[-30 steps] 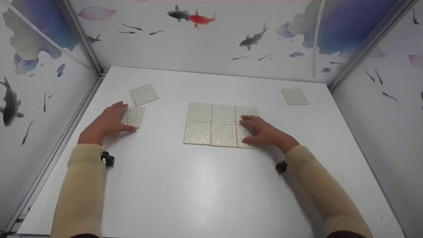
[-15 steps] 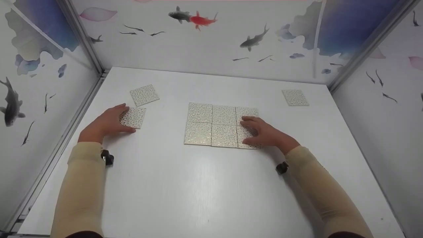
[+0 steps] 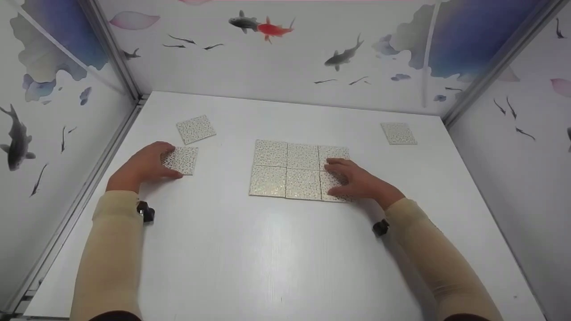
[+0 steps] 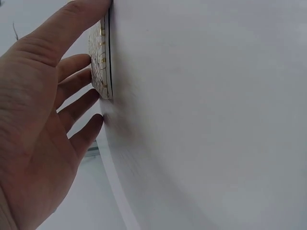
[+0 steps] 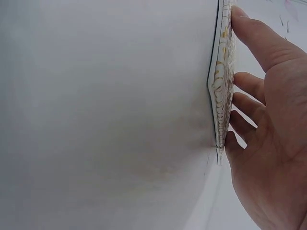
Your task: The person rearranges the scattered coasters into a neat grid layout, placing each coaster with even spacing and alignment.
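Observation:
My left hand (image 3: 147,165) is at a square speckled tile (image 3: 183,160) lying flat at the left of the table. Its thumb lies along the near edge and its index finger at the far edge, pinching the tile between them. In the left wrist view the tile's side (image 4: 103,57) shows between thumb and fingers. In the middle, matching tiles (image 3: 285,169) form a block of two rows of three. My right hand (image 3: 357,180) rests spread on the block's right-hand tiles, partly hiding them. The right wrist view shows the fingertips on the block's top face (image 5: 229,72).
Behind the left hand lies another loose tile (image 3: 196,129), turned at an angle. One more tile (image 3: 399,133) lies at the back right. The white table (image 3: 250,254) is bounded by printed panels (image 3: 285,58) at the back and both sides.
The left thumb and index finger have drawn in slightly around the left tile. The right hand and the tiles stay in place; the head view has shifted a little.

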Tool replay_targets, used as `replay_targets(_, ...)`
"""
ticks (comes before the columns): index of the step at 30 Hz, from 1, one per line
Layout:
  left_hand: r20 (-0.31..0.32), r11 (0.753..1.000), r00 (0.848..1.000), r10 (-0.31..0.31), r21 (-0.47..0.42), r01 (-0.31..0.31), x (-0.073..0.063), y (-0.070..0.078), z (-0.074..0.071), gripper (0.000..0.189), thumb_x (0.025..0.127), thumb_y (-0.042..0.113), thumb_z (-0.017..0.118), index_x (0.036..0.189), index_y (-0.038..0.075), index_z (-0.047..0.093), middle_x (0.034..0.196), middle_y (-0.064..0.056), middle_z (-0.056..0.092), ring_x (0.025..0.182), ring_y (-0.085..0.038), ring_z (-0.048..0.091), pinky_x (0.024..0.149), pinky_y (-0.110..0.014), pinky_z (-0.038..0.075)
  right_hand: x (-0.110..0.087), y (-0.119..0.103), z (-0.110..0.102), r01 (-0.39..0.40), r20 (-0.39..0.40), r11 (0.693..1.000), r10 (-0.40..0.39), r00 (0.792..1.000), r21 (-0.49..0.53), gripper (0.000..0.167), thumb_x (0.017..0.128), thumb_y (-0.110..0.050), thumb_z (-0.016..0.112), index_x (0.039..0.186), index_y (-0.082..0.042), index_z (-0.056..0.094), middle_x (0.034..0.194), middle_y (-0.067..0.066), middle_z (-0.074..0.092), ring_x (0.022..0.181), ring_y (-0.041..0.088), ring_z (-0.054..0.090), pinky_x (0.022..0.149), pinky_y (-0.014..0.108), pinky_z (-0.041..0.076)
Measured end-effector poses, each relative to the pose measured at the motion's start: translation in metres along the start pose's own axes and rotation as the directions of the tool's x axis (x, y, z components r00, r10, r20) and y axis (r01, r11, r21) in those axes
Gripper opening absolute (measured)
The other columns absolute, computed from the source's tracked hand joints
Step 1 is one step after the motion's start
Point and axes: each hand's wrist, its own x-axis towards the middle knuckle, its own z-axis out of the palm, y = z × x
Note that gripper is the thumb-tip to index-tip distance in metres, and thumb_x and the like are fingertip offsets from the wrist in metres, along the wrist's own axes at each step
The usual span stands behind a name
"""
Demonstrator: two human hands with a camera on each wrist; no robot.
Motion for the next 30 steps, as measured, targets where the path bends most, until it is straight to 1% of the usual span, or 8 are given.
replay_targets(4, -0.012, 1.0, 1.0, 0.003, 0.017, -0.002, -0.0002, 0.0002, 0.0004, 0.101, 0.086, 0.045, 0.097, 0.161, -0.002, 0.048, 0.167, -0.026, 0.042, 0.156, -0.049, 0.034, 0.129, -0.067, 0.027, -0.0009, -0.0006, 0.0002, -0.005, 0.006, 1.0, 0.005, 1.0, -0.002, 0.091, 0.098, -0.053, 0.084, 0.172, -0.019, 0.044, 0.182, 0.001, 0.027, 0.169, 0.031, 0.016, 0.133, 0.061, 0.024)
replay_targets(10, -0.057, 0.992, 0.998, 0.023, 0.124, -0.016, -0.0001, 0.0002, 0.0023, 0.104, 0.085, 0.054, 0.094, 0.159, -0.005, 0.051, 0.162, -0.028, 0.043, 0.147, -0.051, 0.039, 0.123, -0.07, 0.035, -0.0001, 0.0002, 0.0002, -0.014, 0.001, 1.0, 0.014, 1.0, 0.003, 0.09, 0.098, -0.053, 0.084, 0.171, -0.021, 0.044, 0.181, -0.002, 0.027, 0.169, 0.029, 0.016, 0.133, 0.059, 0.025)
replay_targets(12, -0.074, 0.99, 0.997, 0.025, 0.14, -0.014, -0.0006, 0.0, 0.0031, 0.105, 0.084, 0.056, 0.094, 0.158, -0.006, 0.052, 0.16, -0.029, 0.044, 0.144, -0.051, 0.04, 0.121, -0.071, 0.038, 0.0002, 0.0002, 0.0002, -0.016, 0.003, 1.0, 0.016, 1.0, 0.002, 0.089, 0.098, -0.053, 0.084, 0.171, -0.022, 0.044, 0.181, -0.002, 0.026, 0.169, 0.029, 0.016, 0.133, 0.059, 0.025)
replay_targets(19, -0.103, 0.989, 0.995, 0.015, 0.146, 0.001, -0.0025, 0.0003, 0.0076, 0.112, 0.081, 0.067, 0.092, 0.156, -0.006, 0.052, 0.154, -0.027, 0.045, 0.135, -0.046, 0.042, 0.116, -0.07, 0.043, 0.0008, 0.0, 0.0009, -0.015, 0.002, 1.0, 0.015, 1.0, -0.003, 0.09, 0.097, -0.053, 0.084, 0.171, -0.021, 0.044, 0.182, -0.002, 0.027, 0.169, 0.029, 0.016, 0.134, 0.06, 0.024)
replay_targets(23, -0.112, 0.99, 0.994, 0.012, 0.144, 0.004, -0.001, -0.0003, 0.0088, 0.114, 0.079, 0.072, 0.091, 0.153, -0.006, 0.054, 0.149, -0.028, 0.046, 0.131, -0.046, 0.042, 0.113, -0.07, 0.044, 0.0009, -0.0005, 0.0009, -0.022, 0.001, 1.0, 0.022, 1.0, -0.004, 0.089, 0.098, -0.053, 0.084, 0.171, -0.021, 0.044, 0.181, -0.002, 0.027, 0.169, 0.029, 0.016, 0.134, 0.058, 0.023)
replay_targets(26, -0.117, 0.99, 0.993, 0.01, 0.141, 0.007, -0.0013, -0.0007, 0.0096, 0.114, 0.078, 0.073, 0.09, 0.152, -0.006, 0.055, 0.146, -0.028, 0.047, 0.129, -0.045, 0.043, 0.112, -0.069, 0.046, 0.0007, -0.0006, 0.0006, -0.019, 0.005, 1.0, 0.019, 1.0, -0.006, 0.09, 0.098, -0.052, 0.084, 0.172, -0.02, 0.044, 0.182, 0.0, 0.027, 0.169, 0.031, 0.016, 0.134, 0.06, 0.023)
replay_targets(30, -0.116, 0.99, 0.993, 0.015, 0.142, 0.001, -0.0034, 0.0016, 0.0094, 0.111, 0.08, 0.072, 0.089, 0.151, -0.006, 0.055, 0.145, -0.028, 0.048, 0.13, -0.045, 0.043, 0.113, -0.069, 0.045, 0.0013, 0.0004, -0.0001, -0.006, 0.004, 1.0, 0.006, 1.0, 0.006, 0.091, 0.097, -0.051, 0.085, 0.172, -0.019, 0.044, 0.182, 0.001, 0.027, 0.169, 0.032, 0.016, 0.133, 0.062, 0.024)
